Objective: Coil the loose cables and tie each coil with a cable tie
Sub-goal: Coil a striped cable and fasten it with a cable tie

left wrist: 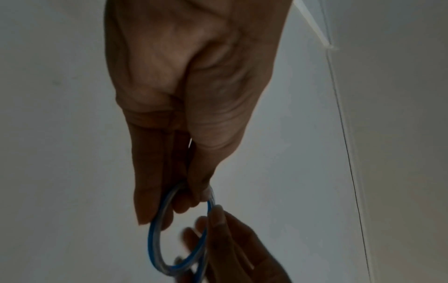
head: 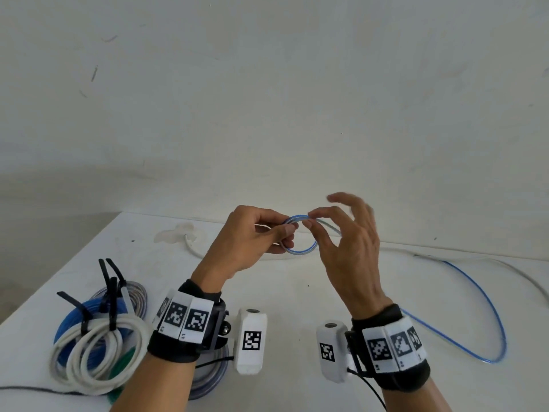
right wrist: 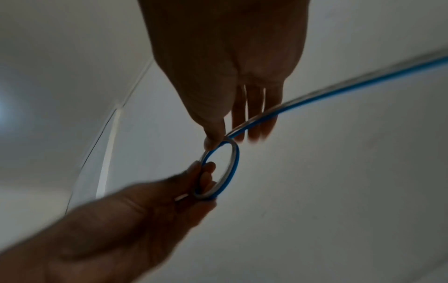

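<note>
Both hands were raised above the white table (head: 297, 292), working on a blue-and-clear cable (head: 487, 310). The left hand (head: 249, 239) pinched a small loop (head: 300, 251) of that cable between thumb and curled fingers, holding it upright in the air. The right hand (head: 350, 248) pinched the same cable at the top of the loop with thumb and forefinger, its other fingers spread loosely and partly blurred. From the right hand the cable ran off to the right, dropped to the table and swept round in a wide curve near the right wrist. A white cable (head: 193, 248) lay on the table beyond the hands. At the near left corner sat a heap of finished coils: a white coil (head: 98, 358) on top, a blue coil (head: 74, 319) under it and a grey one (head: 139, 292) behind, each bound with black cable ties (head: 111, 295) whose tails stuck upward. Something green (head: 121, 370) showed beneath the white coil; what it was could not be told.
</note>
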Available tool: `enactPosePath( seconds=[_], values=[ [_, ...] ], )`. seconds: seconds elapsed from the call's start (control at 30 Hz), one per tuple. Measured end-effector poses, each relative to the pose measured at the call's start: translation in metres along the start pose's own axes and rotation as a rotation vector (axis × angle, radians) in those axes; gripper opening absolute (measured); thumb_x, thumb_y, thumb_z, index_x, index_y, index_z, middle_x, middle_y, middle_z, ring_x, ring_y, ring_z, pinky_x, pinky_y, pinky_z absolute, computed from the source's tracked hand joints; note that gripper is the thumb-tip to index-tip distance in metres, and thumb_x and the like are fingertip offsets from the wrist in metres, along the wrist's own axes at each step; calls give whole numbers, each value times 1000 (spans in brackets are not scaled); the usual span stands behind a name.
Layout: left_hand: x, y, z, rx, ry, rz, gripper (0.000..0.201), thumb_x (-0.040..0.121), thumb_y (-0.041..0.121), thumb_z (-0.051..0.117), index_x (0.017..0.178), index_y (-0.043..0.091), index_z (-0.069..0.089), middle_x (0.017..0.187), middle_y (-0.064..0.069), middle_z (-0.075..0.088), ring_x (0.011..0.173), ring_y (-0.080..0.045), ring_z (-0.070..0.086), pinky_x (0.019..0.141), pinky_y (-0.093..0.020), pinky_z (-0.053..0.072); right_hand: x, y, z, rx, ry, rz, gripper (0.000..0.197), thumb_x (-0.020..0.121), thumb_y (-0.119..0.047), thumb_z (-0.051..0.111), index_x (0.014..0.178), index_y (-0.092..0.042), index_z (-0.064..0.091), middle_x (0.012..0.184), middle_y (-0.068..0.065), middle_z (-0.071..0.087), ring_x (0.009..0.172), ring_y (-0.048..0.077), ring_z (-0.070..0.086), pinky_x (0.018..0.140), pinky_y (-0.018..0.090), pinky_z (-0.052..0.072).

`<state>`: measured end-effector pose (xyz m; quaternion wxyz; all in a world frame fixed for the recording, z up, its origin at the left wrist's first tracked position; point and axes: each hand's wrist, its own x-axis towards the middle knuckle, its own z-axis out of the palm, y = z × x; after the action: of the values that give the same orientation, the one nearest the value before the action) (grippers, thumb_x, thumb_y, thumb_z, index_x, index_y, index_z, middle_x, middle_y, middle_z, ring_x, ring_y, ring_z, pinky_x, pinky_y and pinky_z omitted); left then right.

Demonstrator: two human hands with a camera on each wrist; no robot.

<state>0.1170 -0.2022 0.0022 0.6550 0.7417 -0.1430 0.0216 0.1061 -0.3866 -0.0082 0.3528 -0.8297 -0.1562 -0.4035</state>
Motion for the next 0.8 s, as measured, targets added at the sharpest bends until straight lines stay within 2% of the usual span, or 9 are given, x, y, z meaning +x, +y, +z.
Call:
enactPosePath(
  seconds=[0.07,0.17,0.27,0.3,0.37,0.43,0.5,0.6,0.8],
  values=[
    [-1,2,1,-61,12,5,15,94,14,70,101,3,77,84,-16,75,82,-28,76,80,-39,63,2,-2,-3,232,-22,146,6,89,-23,78,90,-19,75,91,-13,72,87,6,67,73,27,52],
    [-2,6,5,-141,25,9,15,95,12,69,103,2,76,86,-19,74,82,-28,76,76,-35,63,2,-5,-4,311,41,220,11,85,-23,83,81,-18,73,75,-14,71,70,9,65,58,18,45],
    [-3,9,9,-239,62,2,17,95,12,68,105,1,76,84,-16,74,83,-27,75,73,-32,62,5,-5,-8,431,-3,288,8,89,-20,78,85,-20,72,81,-12,74,74,12,70,57,23,51],
    [-2,9,9,-279,83,3,18,95,13,68,105,1,76,84,-14,73,83,-27,75,73,-32,62,7,-4,-11,523,-64,330,3,92,-17,75,91,-19,73,84,-8,76,77,14,73,59,26,55],
    [-1,11,9,-366,108,-5,20,92,16,68,104,2,75,85,-12,73,85,-27,75,74,-33,61,10,-3,-15,691,-129,419,8,93,-13,71,101,-14,73,90,2,78,82,21,76,63,28,59],
    [-1,12,11,-431,122,-13,22,88,20,70,102,3,76,85,-11,73,85,-26,75,75,-32,61,11,-6,-17,779,-82,484,11,91,-13,72,101,-9,71,89,7,79,83,25,77,65,28,59],
    [-1,12,12,-472,150,-23,19,89,17,70,101,4,76,84,-10,73,84,-25,75,74,-31,61,11,-7,-17,772,-78,510,12,91,-13,74,101,-8,71,88,8,79,82,25,77,69,29,61],
    [1,11,12,-512,191,-39,14,94,12,66,101,4,76,84,-10,74,84,-25,75,72,-28,61,11,-4,-19,750,-186,525,12,93,-12,72,105,-10,73,91,7,79,83,24,77,72,30,61],
    [-1,11,24,-535,167,-37,20,90,17,69,102,3,75,90,-15,74,89,-26,75,76,-30,61,9,-8,-18,865,-48,554,13,91,-11,72,98,0,71,86,14,78,82,28,77,65,27,58]
  ],
)
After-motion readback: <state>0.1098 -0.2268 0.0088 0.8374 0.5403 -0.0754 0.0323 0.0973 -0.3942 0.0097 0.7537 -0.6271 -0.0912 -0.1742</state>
